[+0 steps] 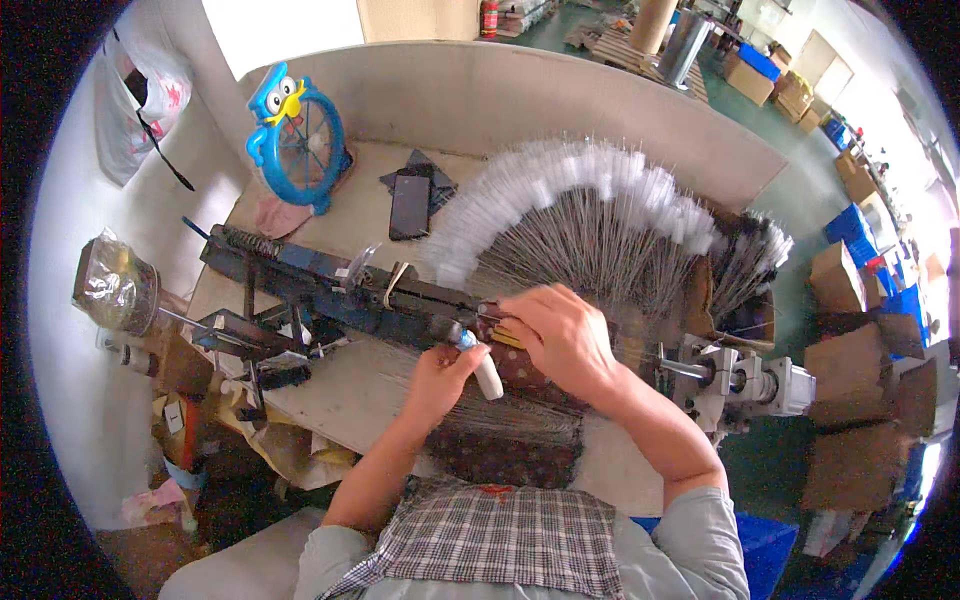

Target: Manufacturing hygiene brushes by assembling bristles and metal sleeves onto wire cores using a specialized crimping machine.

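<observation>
At the bottom edge a checked cloth (500,535) lies across the person's chest, with grey sleeves on either side, and both forearms rise from there to meet over the surface (350,395). The left hand (440,375) is closed around a small white brush head (487,375) with a blue collar, which sticks out to the right of its fingers and lies just beside the right wrist. The right hand (560,335) is curled palm down, its fingertips pinched on something small at the end of the dark metal machine (340,290); what it pinches is too small to tell. Under both hands a dark patterned pad (505,445) carries a flat bundle of thin wires (500,410).

The machine runs slantwise from the upper left toward the hands, with a spring at its far end. To the right, near the right elbow, sits a grey motor unit (745,385). At the left edge a roll wrapped in clear plastic (112,285) stands on a spindle.

Behind the hands a wide fan of wire-stemmed brushes (590,215) with white bristle tips spreads out, and a smaller dark-tipped bunch (755,255) lies to its right. Farther back a black phone (408,206) lies flat, and a blue cartoon-bird fan (297,140) stands by the low wall. Cardboard boxes (850,350) are stacked on the floor at the right.
</observation>
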`<state>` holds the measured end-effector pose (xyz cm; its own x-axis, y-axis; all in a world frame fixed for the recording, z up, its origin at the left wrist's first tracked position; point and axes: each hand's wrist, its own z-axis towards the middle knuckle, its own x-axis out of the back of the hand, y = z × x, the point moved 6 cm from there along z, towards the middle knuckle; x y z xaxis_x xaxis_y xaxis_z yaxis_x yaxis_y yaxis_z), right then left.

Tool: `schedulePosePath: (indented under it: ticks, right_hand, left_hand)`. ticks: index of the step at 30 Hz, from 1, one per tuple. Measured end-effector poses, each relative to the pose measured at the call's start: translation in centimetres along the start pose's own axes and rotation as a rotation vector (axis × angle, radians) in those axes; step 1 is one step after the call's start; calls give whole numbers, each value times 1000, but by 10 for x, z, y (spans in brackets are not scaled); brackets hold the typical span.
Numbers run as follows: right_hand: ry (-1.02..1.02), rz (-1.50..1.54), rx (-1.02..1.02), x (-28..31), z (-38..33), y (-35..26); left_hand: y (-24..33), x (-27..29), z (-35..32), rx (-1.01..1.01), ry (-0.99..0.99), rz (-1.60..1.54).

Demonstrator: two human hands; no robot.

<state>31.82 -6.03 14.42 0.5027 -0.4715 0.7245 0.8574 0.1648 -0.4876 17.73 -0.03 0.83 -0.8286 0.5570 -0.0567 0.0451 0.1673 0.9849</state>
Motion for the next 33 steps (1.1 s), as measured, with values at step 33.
schedulePosePath:
  ticks: [33]
  right_hand:
    - [-394, 113, -148, -25, -62, 15]
  left_hand:
    - [-63, 189, -44, 275, 613, -715]
